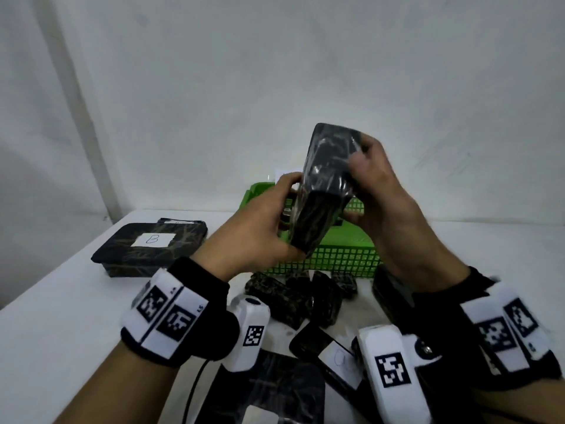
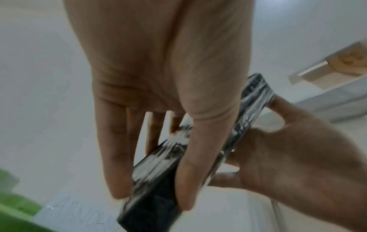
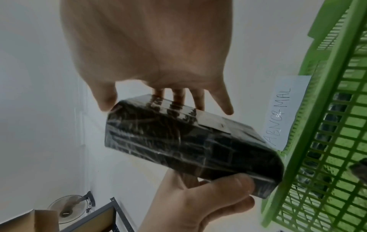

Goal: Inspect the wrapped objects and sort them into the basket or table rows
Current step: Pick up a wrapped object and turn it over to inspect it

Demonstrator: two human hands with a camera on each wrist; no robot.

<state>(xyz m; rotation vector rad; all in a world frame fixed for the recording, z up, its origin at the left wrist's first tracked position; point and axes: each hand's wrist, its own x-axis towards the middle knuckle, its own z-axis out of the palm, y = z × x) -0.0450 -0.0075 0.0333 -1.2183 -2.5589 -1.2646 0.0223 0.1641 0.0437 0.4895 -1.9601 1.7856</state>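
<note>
Both hands hold a black, plastic-wrapped rectangular block [image 1: 321, 191] up in the air over the green mesh basket [image 1: 336, 261]. My left hand [image 1: 284, 215] grips its lower end, thumb on one face and fingers on the other. My right hand [image 1: 360, 160] pinches the upper end. In the left wrist view the left hand [image 2: 152, 197] clamps the block [image 2: 252, 113] edge-on. The right wrist view shows the right hand [image 3: 158, 102] behind the block [image 3: 188, 144], with a taped patch visible on the wrap.
A paper label reading ABNORMAL [image 3: 282, 113] hangs on the basket [image 3: 327, 141]. A flat wrapped box marked B [image 1: 149, 249] lies at the left of the white table [image 1: 61, 332]. Several small wrapped objects [image 1: 299, 298] lie in front of the basket, with more labelled packages [image 1: 324, 350] nearer me.
</note>
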